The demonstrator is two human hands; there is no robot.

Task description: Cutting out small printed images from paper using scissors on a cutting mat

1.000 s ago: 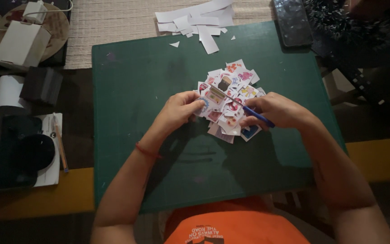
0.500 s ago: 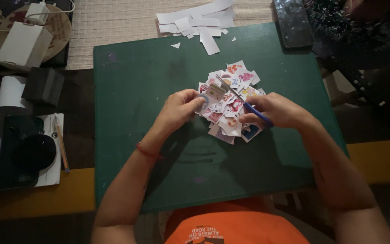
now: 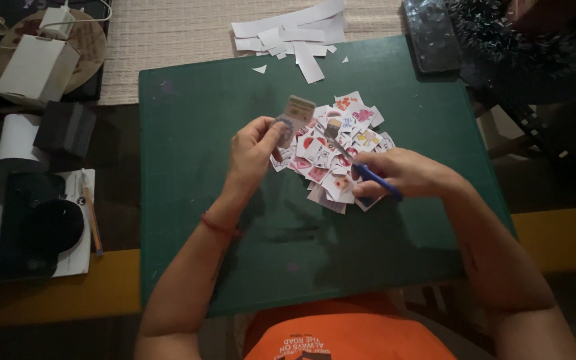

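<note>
Lifted since a moment ago, the left hand [image 3: 253, 150] now pinches a small paper cutout [image 3: 293, 115] above the dark green cutting mat [image 3: 235, 267] on the dim desk [image 3: 48, 303]. Beside it the right hand [image 3: 401, 173] grips blue-handled scissors [image 3: 361, 170] over a pile of picture cutouts [image 3: 341, 150]. White paper strips [image 3: 295, 30] lie at the mat's far edge, a white box [image 3: 35, 70] far left.

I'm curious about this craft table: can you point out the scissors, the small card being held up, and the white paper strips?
scissors [image 3: 375, 181], head view, blue handle.
small card [image 3: 297, 112], head view, its face.
white paper strips [image 3: 288, 30], head view, middle of the pile.
</note>
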